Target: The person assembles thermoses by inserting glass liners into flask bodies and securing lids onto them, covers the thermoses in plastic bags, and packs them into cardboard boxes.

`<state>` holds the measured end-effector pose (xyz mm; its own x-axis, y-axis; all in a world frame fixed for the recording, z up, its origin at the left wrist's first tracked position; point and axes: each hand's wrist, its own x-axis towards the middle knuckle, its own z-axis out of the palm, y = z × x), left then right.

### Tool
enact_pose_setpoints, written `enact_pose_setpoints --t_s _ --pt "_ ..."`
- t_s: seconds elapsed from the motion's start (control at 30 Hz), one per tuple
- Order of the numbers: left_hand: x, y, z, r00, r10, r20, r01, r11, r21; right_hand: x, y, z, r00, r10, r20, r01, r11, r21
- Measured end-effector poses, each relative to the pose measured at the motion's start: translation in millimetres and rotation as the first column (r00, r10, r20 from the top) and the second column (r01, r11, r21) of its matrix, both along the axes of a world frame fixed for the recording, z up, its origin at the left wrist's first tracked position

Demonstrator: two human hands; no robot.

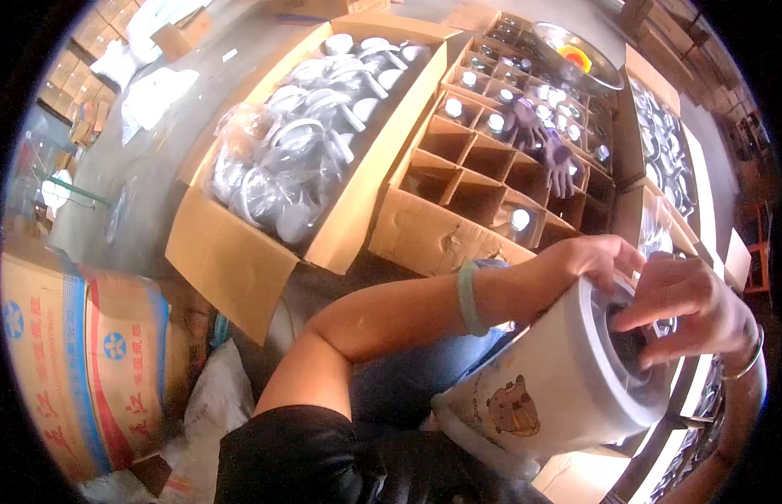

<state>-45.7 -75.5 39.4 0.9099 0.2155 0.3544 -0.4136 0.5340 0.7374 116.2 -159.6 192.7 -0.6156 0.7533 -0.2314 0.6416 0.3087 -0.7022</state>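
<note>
A white thermos jug body (534, 395) with a cartoon animal print leans across my lap, its round mouth tilted up to the right. My left hand (597, 260), on the arm with the pale green bangle, curls over the far side of the rim and holds it. Over the mouth is my right hand (689, 307), with a silver bracelet at the wrist. Its fingers are apart and point into the dark opening. What lies deep inside the opening is hidden.
Ahead, a carton (185, 227) holds plastic-wrapped white and grey handled parts. Beside it, a divided carton (420, 223) contains bottle-like liners, with purple gloves (559, 164) and a metal bowl (605, 76) on top. Printed cartons (126, 370) stand at left. More part boxes line the right.
</note>
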Motion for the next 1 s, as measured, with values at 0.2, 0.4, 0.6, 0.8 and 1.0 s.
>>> enact_pose_setpoints --t_s 0.2,0.4,0.6,0.8,1.0 --pt "-15 -4 4 0.967 -0.078 -0.241 0.017 0.97 -0.244 -43 -19 -4 0.797 -0.351 0.492 0.318 0.936 0.152" --pt "-1 -8 1 0.94 0.027 -0.34 -0.085 0.984 -0.157 -35 -11 0 0.687 -0.419 0.593 0.556 0.829 -0.059" --pt "-12 5 7 0.962 -0.184 -0.2 0.147 0.972 -0.184 -17 -7 12 0.994 0.009 0.106 -0.012 1.0 0.027" --pt "-11 -4 -2 0.991 -0.127 0.044 0.131 0.983 -0.126 -31 13 6 0.989 0.137 0.046 -0.144 0.963 0.228" --pt "-9 7 -20 0.999 0.021 -0.026 -0.021 1.0 0.012 -31 -3 -14 0.96 -0.19 0.206 0.144 0.965 0.221"
